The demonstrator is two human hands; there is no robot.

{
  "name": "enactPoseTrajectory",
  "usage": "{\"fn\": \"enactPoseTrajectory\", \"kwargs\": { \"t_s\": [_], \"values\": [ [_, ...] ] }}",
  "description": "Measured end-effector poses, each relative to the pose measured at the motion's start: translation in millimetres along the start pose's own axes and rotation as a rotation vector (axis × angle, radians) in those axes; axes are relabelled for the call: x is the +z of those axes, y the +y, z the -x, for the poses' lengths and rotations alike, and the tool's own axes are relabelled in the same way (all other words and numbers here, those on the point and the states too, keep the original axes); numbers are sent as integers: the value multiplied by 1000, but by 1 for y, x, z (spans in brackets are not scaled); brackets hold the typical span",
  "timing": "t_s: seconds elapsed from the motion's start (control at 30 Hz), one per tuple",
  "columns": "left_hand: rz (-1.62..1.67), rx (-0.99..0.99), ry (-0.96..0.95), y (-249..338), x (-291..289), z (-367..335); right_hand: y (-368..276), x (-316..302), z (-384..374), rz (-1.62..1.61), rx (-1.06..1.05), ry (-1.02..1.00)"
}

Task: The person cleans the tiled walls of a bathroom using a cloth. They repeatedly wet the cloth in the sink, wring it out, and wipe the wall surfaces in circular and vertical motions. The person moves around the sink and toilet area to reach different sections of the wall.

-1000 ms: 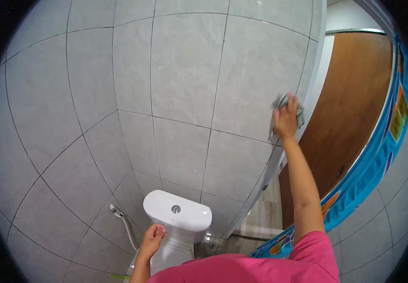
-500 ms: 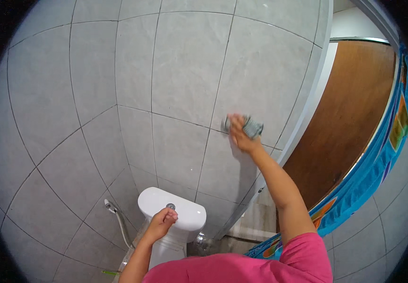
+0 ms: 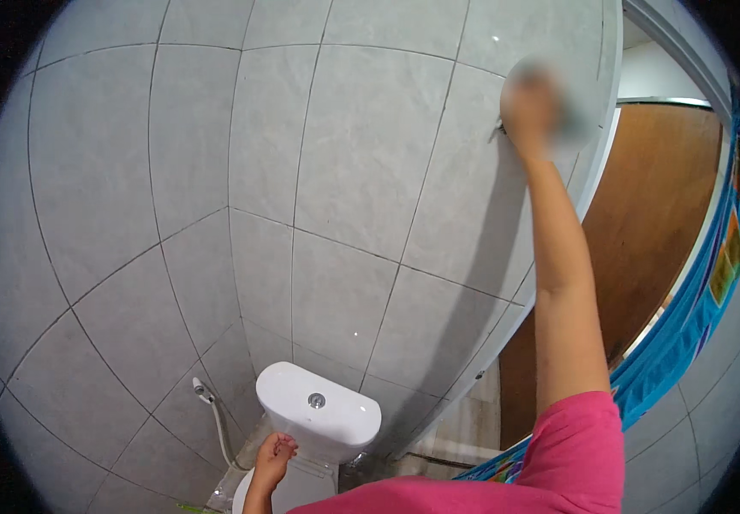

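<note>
My right hand [image 3: 530, 116] is raised high against the grey tiled wall [image 3: 370, 137], close to the door frame. It is pressed over a crumpled grey-green cloth [image 3: 569, 128]; blur hides most of the cloth and the exact grip. A long shadow of the arm falls down the tiles. My left hand [image 3: 273, 457] hangs low in front of the white toilet tank [image 3: 323, 420], fingers curled in and nothing seen in them. It touches neither the tank nor the round flush button [image 3: 316, 400] on its lid.
A bidet sprayer [image 3: 203, 390] with a pale hose hangs on the wall left of the toilet. At the right are the pale door frame [image 3: 597, 188], a brown wooden door [image 3: 653, 188] and a bright blue patterned curtain [image 3: 687, 334].
My right hand has moved up and right along the wall with the cloth. My left hand has dropped from beside the flush button to below the tank. The view has tilted slightly upward.
</note>
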State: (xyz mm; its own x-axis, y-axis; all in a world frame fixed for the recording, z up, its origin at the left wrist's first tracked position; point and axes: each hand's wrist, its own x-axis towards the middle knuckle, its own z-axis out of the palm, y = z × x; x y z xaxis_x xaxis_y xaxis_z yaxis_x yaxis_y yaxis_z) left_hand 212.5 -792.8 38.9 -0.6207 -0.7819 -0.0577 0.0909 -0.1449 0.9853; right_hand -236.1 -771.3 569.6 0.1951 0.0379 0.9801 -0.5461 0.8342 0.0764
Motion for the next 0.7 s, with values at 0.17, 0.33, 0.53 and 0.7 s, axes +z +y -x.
{"fn": "enactPoseTrajectory", "kwargs": {
  "t_s": [0.17, 0.33, 0.53, 0.7],
  "values": [
    [-13, -27, -10, 0, 6, 2, -82, -16, 107, -525, -375, -309],
    [-29, 83, -90, 8, 3, -8, -69, -40, 273, -650, -863, -852],
    [39, -29, 68, 1, -23, 14, -38, -60, 231, -691, -850, -713],
    [47, -15, 162, -13, -44, 21, -19, 9, 94, -340, -344, -117]
  ]
}}
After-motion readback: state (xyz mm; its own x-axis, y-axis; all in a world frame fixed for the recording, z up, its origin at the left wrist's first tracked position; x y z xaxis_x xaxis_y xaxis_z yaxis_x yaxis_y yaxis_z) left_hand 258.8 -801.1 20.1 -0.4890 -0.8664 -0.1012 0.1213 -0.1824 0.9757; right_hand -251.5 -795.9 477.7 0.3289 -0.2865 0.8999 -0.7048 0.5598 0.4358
